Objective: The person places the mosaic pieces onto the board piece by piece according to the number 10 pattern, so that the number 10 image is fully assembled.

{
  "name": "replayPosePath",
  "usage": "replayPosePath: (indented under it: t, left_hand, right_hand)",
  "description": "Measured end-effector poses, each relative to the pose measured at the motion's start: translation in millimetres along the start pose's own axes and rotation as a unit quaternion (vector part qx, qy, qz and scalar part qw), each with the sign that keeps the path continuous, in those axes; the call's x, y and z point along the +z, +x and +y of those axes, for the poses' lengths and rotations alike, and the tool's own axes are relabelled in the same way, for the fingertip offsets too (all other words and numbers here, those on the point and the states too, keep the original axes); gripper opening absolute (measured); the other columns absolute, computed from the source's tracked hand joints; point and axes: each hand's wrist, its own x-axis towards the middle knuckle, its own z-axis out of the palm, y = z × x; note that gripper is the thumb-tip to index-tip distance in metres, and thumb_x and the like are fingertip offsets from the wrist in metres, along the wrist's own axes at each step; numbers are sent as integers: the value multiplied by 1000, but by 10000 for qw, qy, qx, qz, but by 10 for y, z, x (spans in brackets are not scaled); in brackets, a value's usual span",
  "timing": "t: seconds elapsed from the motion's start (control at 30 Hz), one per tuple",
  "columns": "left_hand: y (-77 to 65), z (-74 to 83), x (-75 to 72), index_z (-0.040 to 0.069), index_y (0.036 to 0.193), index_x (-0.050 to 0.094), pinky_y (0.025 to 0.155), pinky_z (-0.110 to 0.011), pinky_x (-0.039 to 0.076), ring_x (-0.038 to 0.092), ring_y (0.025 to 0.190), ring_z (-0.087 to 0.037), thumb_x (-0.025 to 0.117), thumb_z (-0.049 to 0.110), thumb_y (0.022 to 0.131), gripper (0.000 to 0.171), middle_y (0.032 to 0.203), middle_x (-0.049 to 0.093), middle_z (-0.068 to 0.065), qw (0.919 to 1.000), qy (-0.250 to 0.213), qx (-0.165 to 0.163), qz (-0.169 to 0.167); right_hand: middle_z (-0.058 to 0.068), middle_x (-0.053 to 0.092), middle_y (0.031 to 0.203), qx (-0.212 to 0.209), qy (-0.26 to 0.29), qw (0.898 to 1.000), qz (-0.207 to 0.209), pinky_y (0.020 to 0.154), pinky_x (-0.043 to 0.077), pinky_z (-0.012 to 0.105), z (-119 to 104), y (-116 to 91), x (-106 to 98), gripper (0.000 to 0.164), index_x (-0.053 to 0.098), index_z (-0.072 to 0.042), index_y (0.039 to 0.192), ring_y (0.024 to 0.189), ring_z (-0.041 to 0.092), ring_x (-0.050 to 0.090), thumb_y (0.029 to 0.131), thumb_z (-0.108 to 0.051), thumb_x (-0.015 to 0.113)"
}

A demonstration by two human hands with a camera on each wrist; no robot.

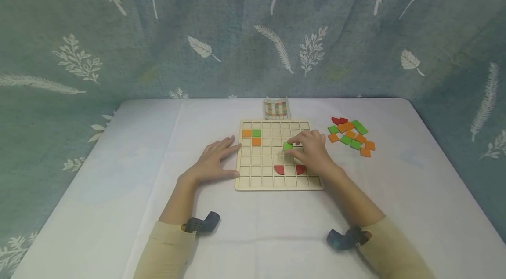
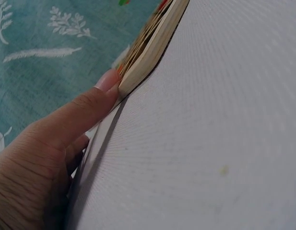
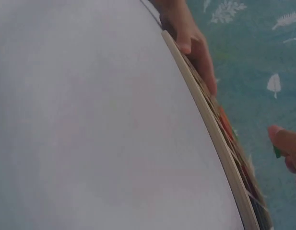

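Note:
A wooden grid board [image 1: 256, 181] lies flat on the white table. Along its left edge rests my left hand [image 1: 213, 160], fingers extended and spread; in the left wrist view the thumb [image 2: 85, 112] touches the board's corner. Over the right half of the board, my right hand [image 1: 314, 151] pinches a green square tile [image 1: 287, 146] between thumb and fingers. The right wrist view has this tile [image 3: 277, 152] mostly covered by the fingers, above the board's surface. Set in the board are an orange tile [image 1: 247, 133], a green tile [image 1: 256, 132], another orange tile [image 1: 256, 141] and two red quarter-round pieces [image 1: 279, 169].
To the right of the board lies a loose group of green, orange and red pieces [image 1: 356, 144]. A small card with a coloured check pattern [image 1: 276, 108] sits behind the board. A leaf-patterned cloth [image 1: 237, 28] hangs beyond the table's far edge.

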Motion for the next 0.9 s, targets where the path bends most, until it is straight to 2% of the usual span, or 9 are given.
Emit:
replayPosePath:
  t: [0.17, 0.4, 0.53, 0.73, 0.9]
  left_hand:
    - [15, -20, 7, 29, 146, 37, 117, -48, 8, 11, 146, -24, 70, 63, 70, 89, 159, 17, 1, 10000, 20, 14, -9]
    - [7, 1, -6, 27, 146, 38, 117, -48, 8, 12, 146, -25, 69, 62, 71, 88, 158, 18, -2, 10000, 86, 12, -34]
    - [6, 2, -6, 28, 146, 37, 117, -49, 8, 13, 145, -26, 68, 64, 71, 88, 158, 18, -2, 9999, 115, 31, -47]
    - [2, -12, -14, 27, 146, 37, 116, -51, 8, 13, 145, -27, 69, 63, 72, 89, 158, 18, -3, 9999, 84, 91, -52]
    - [13, -23, -11, 27, 146, 37, 117, -49, 8, 13, 145, -26, 69, 62, 72, 88, 158, 18, -2, 9999, 48, 114, -53]
  right_hand:
    - [6, 63, 95, -232, 95, 9996, 96, 82, 27, 47, -86, 64, 123, 31, 71, -9, 100, 99, 28, 46, 77, -29, 77]
    - [4, 64, 90, -716, -117, 9966, 388, 80, 32, 46, -235, 168, 347, 29, 73, -12, 94, 92, 27, 49, 73, -30, 80]
    - [2, 64, 92, -635, -96, 9975, 279, 81, 33, 45, -307, 227, 448, 30, 73, -13, 95, 93, 25, 49, 73, -32, 80]
    - [2, 64, 100, -432, -96, 9989, -156, 81, 30, 39, -357, 288, 593, 35, 71, -14, 101, 90, 21, 44, 76, -38, 76]
    - [2, 63, 104, -372, -343, 9983, -296, 81, 31, 38, -368, 322, 676, 35, 70, -15, 104, 91, 19, 44, 80, -41, 72]
